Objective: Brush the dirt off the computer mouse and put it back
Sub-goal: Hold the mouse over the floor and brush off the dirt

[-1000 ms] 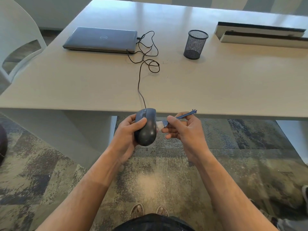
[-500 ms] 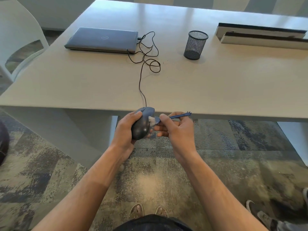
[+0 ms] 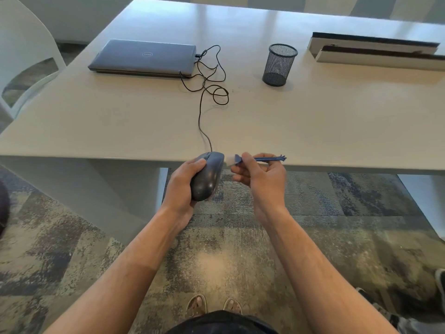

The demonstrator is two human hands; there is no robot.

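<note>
My left hand (image 3: 183, 186) grips a dark grey wired computer mouse (image 3: 208, 178) just off the near edge of the table, over the floor. Its black cable (image 3: 201, 121) runs up across the tabletop to the closed laptop (image 3: 144, 57). My right hand (image 3: 263, 178) pinches a small blue brush (image 3: 258, 159) by its thin handle. The white bristles touch the mouse's upper right side, near its front end.
The pale table (image 3: 313, 121) carries a black mesh pen cup (image 3: 279, 65) and two long white and black boxes (image 3: 378, 50) at the back right. A few dark specks lie near the cable loops. A white chair (image 3: 21, 56) stands at the left. Patterned carpet lies below.
The brush has moved up along the mouse's right side to its front end. The mouse has turned slightly in my left hand, and both hands have lifted closer to the table edge.
</note>
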